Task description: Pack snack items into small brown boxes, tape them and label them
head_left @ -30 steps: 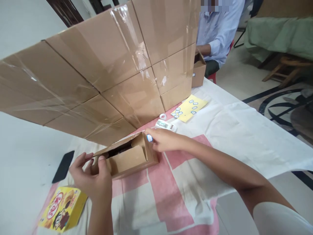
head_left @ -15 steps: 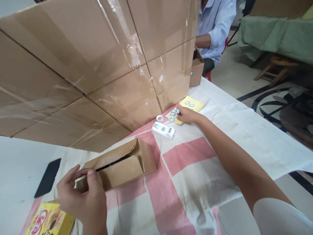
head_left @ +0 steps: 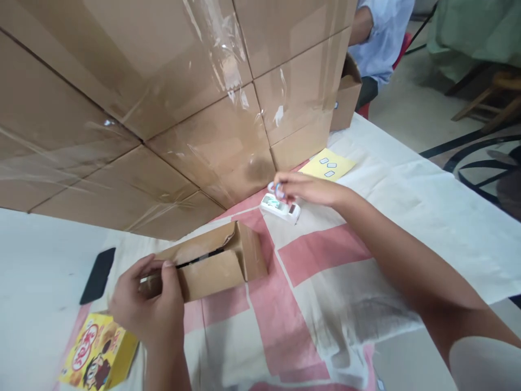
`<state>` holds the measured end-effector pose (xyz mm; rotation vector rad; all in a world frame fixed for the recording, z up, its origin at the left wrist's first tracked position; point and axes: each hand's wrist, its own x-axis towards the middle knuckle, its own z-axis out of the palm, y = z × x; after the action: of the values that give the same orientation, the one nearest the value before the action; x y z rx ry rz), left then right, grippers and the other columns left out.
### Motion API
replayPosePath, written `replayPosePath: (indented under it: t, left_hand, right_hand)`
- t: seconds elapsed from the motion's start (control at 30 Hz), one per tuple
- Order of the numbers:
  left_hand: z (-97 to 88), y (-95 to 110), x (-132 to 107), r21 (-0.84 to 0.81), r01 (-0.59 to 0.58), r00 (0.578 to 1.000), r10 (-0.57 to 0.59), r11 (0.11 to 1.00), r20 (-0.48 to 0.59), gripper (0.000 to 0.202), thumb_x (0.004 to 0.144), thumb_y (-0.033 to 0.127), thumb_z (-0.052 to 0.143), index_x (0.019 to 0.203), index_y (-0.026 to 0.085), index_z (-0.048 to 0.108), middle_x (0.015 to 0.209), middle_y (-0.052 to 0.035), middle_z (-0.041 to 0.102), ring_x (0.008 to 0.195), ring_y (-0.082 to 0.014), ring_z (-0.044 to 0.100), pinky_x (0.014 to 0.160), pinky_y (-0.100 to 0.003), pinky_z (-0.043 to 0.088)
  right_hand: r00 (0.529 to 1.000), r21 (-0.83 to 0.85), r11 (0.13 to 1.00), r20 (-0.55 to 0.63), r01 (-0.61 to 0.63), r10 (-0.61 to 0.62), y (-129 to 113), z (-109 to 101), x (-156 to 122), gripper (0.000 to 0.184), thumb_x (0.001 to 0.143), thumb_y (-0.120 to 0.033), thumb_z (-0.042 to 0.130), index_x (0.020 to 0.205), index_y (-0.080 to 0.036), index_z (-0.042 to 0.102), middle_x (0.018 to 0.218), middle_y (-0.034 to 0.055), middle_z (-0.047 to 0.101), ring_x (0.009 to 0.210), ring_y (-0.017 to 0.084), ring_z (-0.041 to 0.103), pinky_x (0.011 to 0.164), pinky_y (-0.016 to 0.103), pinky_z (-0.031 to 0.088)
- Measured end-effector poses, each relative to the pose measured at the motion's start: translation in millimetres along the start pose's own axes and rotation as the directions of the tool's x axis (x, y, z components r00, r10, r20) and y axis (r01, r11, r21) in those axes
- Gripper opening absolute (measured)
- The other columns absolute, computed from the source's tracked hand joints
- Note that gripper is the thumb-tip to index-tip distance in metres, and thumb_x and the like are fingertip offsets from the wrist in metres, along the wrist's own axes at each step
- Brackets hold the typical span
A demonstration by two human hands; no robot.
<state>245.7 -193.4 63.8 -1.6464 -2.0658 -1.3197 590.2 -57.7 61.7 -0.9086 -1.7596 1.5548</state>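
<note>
A small brown cardboard box (head_left: 215,263) lies on its side on the pink-and-white cloth (head_left: 317,255), its top flaps nearly closed with a dark slit between them. My left hand (head_left: 148,304) grips the box's left end, thumb pressing the flap edge. My right hand (head_left: 309,189) is stretched out over a white tape dispenser (head_left: 280,208), its fingers pinched on a small white sticker with a blue edge (head_left: 279,189). Just behind lies a yellow sheet (head_left: 331,164) with a few stickers on it.
A tall wall of taped cardboard boxes (head_left: 171,92) stands behind the small box. A black phone (head_left: 97,267) and a yellow printed carton (head_left: 100,355) lie at the left. Another person in a blue shirt (head_left: 380,30) sits beyond the table's far corner by an open box (head_left: 345,98).
My right hand went from the small box to the yellow sticker sheet, then drew back over the tape dispenser with a sticker pinched. My left hand stayed on the box.
</note>
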Motion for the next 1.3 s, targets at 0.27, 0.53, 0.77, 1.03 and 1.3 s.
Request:
replayPosePath:
  t: [0.27,0.53,0.77,1.03,1.3]
  left_hand:
    - [2.0,7.6,2.5,-0.024,-0.005,1.0,0.006,1.0,0.027,0.032,0.085,0.036,0.07,0.113,0.02,0.072,0.088,-0.002,0.071,0.083,-0.0182,0.068,0.085,-0.034,0.055]
    - [0.4,9.1,3.2,0.018,-0.013,0.998,0.012,1.0,0.068,0.03,0.088,0.037,0.066,0.113,0.021,0.072,0.089,-0.0026,0.072,0.085,-0.0186,0.069,0.085,-0.034,0.054]
    - [-1.3,10.4,4.4,0.095,-0.022,0.99,0.008,0.995,0.143,0.03,0.088,0.035,0.064,0.115,0.024,0.071,0.094,-0.002,0.073,0.089,-0.0195,0.068,0.084,-0.032,0.051]
    - [-0.7,10.2,4.7,0.072,-0.009,0.989,-0.001,0.997,0.145,0.029,0.088,0.036,0.064,0.114,0.025,0.071,0.093,-0.0013,0.073,0.087,-0.0179,0.068,0.082,-0.03,0.05]
    - [-2.3,7.5,4.0,0.103,0.002,0.986,-0.019,0.995,0.163,0.028,0.089,0.038,0.063,0.114,0.028,0.07,0.096,-0.0002,0.073,0.089,-0.0188,0.068,0.082,-0.032,0.049]
  right_hand:
    - [0.888,-0.03,0.979,0.427,0.202,-0.171,15.7,68.0,8.8,0.01,0.09,-0.025,0.067,0.088,-0.016,0.071,0.081,0.0007,0.068,0.069,0.011,0.056,0.063,0.023,0.039]
    - [0.911,-0.023,0.987,0.39,0.156,-0.135,35.1,83.3,13.6,0.017,0.087,-0.03,0.072,0.079,-0.016,0.067,0.074,-0.0017,0.063,0.067,0.011,0.054,0.061,0.023,0.036]
    - [0.985,-0.286,0.943,0.0,0.168,-0.175,46.2,87.8,10.0,0.046,0.065,-0.047,0.09,0.08,-0.019,0.056,0.083,-0.001,0.055,0.077,0.016,0.049,0.062,0.025,0.034]
    - [0.962,-0.036,0.97,0.142,0.239,-0.232,58.3,91.7,8.0,0.044,0.093,-0.039,0.069,0.133,-0.021,0.064,0.096,0.0026,0.065,0.088,0.017,0.061,0.077,0.028,0.047]
    - [0.947,-0.024,0.97,0.224,0.241,-0.229,61.2,97.2,7.2,0.095,0.072,-0.036,0.089,0.152,-0.025,0.042,0.118,0.0075,0.065,0.101,0.021,0.064,0.089,0.033,0.051]
